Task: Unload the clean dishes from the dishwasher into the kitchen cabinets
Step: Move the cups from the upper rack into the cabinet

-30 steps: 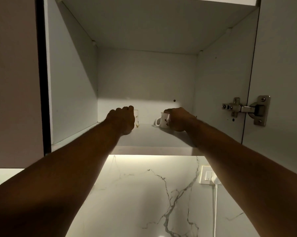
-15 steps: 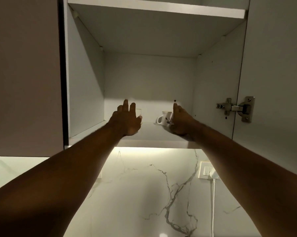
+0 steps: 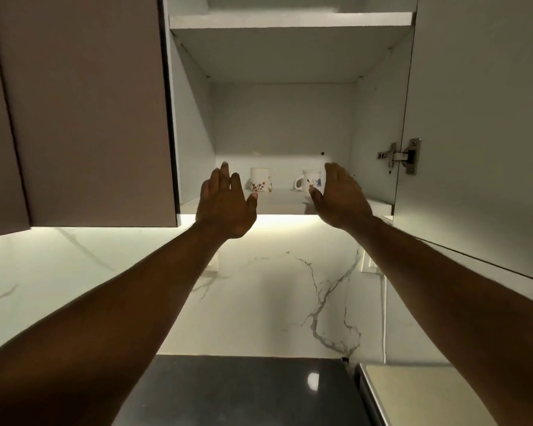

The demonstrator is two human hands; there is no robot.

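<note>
Overhead, in the head view, both arms are seen raised toward an open wall cabinet. The left hand (image 3: 225, 207) is held with its back to the camera, fingers straight and slightly spread, and nothing is gripped by it. The right hand (image 3: 339, 199) is likewise held flat and relaxed, with the thumb apart from the fingers, and nothing is held in it.

Just to the right of the left hand's fingertips, a white flowered mug (image 3: 260, 179) is seen standing upright on the lower shelf (image 3: 283, 202), apart from the hand. Just to the left of the right hand, a second white mug (image 3: 309, 179) with blue markings is seen upright on the same shelf, its handle turned away from that hand. Its lower right edge is overlapped by the right thumb, and whether it is touched cannot be told. The two mugs are set between the hands, apart from each other.

Above both hands an upper shelf (image 3: 290, 20) is seen. To the right of the right hand the open cabinet door (image 3: 474, 118) is carried on a metal hinge (image 3: 402, 155). To the left of the left hand a closed brown door (image 3: 84, 112) is seen. Below the hands a lit marble backsplash (image 3: 274, 296) is shown, and beneath the forearms a dark glossy countertop (image 3: 243, 392).
</note>
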